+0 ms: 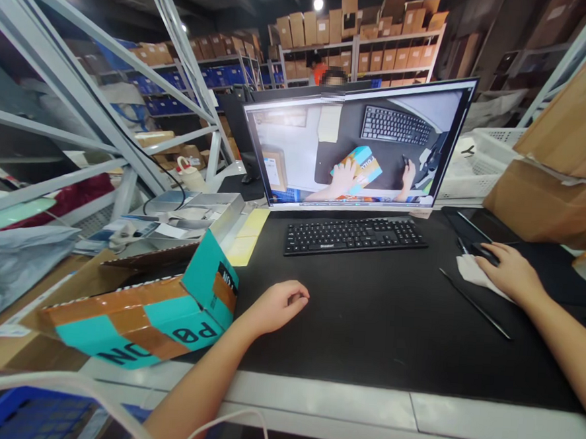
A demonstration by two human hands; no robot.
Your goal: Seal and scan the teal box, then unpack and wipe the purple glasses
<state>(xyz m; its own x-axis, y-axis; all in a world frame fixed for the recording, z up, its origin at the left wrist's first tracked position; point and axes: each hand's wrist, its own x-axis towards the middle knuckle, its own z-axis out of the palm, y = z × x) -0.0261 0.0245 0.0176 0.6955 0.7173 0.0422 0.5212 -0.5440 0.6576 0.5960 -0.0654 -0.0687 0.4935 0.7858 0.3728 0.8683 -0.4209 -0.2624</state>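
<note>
At three o'clock, the right hand (511, 272) cups a black computer mouse (486, 254), partly hidden; the left hand (278, 306), at six, curls its fingers narrow; at eight, a turquoise carton (174, 315) gapes open, brown-taped, black-lettered!

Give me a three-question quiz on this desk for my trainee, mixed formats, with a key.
1. Multiple choice: what is the person's right grip on? A) a yellow sheet; B) the mouse; C) a white basket.
2. True or false: the teal box on the desk stands open, with a flap raised.
3. Comparison: which lies nearer the monitor, the keyboard or the thin rod?

Key
1. B.
2. True.
3. The keyboard; it lies just in front of the monitor.
</note>
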